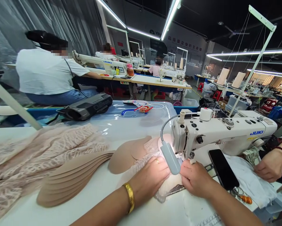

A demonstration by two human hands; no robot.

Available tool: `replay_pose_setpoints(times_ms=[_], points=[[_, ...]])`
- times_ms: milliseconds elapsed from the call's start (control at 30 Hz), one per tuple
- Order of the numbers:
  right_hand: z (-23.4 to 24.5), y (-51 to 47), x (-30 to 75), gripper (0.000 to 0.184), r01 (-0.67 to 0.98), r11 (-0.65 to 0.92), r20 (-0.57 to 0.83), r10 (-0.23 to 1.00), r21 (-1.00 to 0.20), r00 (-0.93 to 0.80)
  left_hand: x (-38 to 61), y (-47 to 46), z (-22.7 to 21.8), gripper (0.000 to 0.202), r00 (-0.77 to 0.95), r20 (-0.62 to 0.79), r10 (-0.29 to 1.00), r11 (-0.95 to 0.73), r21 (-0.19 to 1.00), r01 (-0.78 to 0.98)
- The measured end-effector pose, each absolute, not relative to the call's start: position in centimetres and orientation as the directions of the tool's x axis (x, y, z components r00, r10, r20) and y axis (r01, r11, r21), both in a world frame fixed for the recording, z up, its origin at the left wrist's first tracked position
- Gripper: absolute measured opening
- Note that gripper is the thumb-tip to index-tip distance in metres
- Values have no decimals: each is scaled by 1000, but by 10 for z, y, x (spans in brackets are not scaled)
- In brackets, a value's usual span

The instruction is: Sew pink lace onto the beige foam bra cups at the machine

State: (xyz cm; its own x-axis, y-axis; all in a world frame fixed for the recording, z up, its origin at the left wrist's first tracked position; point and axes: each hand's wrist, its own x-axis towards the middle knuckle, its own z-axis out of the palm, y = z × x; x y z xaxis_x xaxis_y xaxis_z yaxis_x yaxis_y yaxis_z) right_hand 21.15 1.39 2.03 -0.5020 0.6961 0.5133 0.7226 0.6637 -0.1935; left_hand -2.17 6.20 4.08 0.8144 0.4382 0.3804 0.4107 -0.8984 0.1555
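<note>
My left hand (152, 177), with a ring and a gold bangle, presses flat on a beige lace-and-foam cup piece (141, 153) just left of the needle. My right hand (195, 179) has its fingers curled on the same piece's edge beside the needle area (190, 156) of the white JUKI sewing machine (225, 135). The machine's small lamp (170, 157) shines on the fabric between my hands.
A fanned stack of beige foam cups (70, 175) and pale lace fabric (37, 150) lie at left. A black phone (223, 169) and white cloth (251, 180) lie at right, where another person's hand (270, 164) rests. A black bag (89, 106) and clear bin (131, 119) stand behind. Other workers sit at the rows behind.
</note>
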Motion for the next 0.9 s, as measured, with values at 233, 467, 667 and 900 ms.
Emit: replay_pose_setpoints(times_ms=[233, 467, 667, 900], points=[[19, 15, 212, 16, 743, 640, 486, 721, -194, -494, -23, 65, 40, 28, 821, 380, 427, -904, 146, 403], [21, 12, 215, 21, 764, 622, 405, 752, -173, -520, -26, 61, 42, 32, 818, 394, 418, -905, 106, 411], [23, 10, 213, 21, 785, 603, 390, 764, -145, -515, -27, 64, 32, 30, 811, 404, 423, -903, 117, 413], [24, 15, 212, 17, 810, 565, 396, 787, -155, -473, -39, 77, 20, 28, 767, 422, 483, -862, 74, 502]])
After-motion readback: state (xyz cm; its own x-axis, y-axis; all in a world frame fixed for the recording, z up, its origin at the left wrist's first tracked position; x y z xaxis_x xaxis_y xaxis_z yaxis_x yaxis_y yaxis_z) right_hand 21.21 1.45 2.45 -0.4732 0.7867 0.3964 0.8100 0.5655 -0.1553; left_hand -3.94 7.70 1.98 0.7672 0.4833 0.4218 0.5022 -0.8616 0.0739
